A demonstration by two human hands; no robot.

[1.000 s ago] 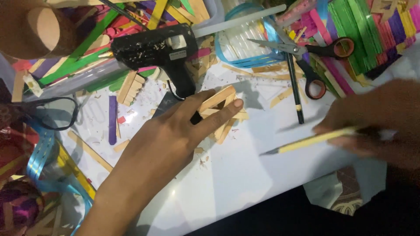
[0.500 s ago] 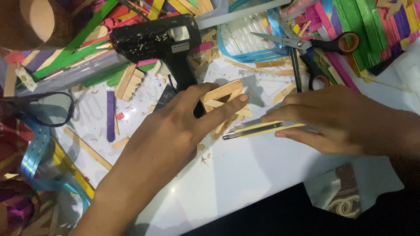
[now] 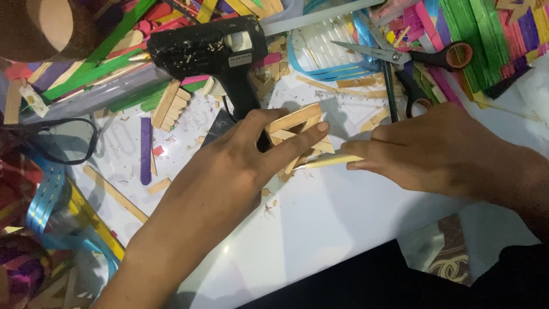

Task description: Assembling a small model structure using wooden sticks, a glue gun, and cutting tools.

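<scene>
A small frame of plain wooden craft sticks [image 3: 297, 133] lies on the white work surface [image 3: 320, 217]. My left hand [image 3: 246, 166] rests over its left side, thumb above and fingers stretched across it, holding it down. My right hand [image 3: 440, 151] comes in from the right and pinches a pale yellow stick [image 3: 329, 162], whose tip touches the frame's lower right edge. A black glue gun [image 3: 214, 54] lies just behind the frame, nozzle pointing left.
Black-handled scissors [image 3: 412, 63] lie at the back right beside heaps of coloured craft sticks [image 3: 486, 34]. A purple stick [image 3: 146, 150] and loose plain sticks lie at the left. Blue and yellow ribbon [image 3: 57, 200] curls at the left edge. A cardboard tube [image 3: 40, 26] stands top left.
My right hand has carried the yellow stick leftward until its tip meets the wooden frame. My left hand has stayed on the frame.
</scene>
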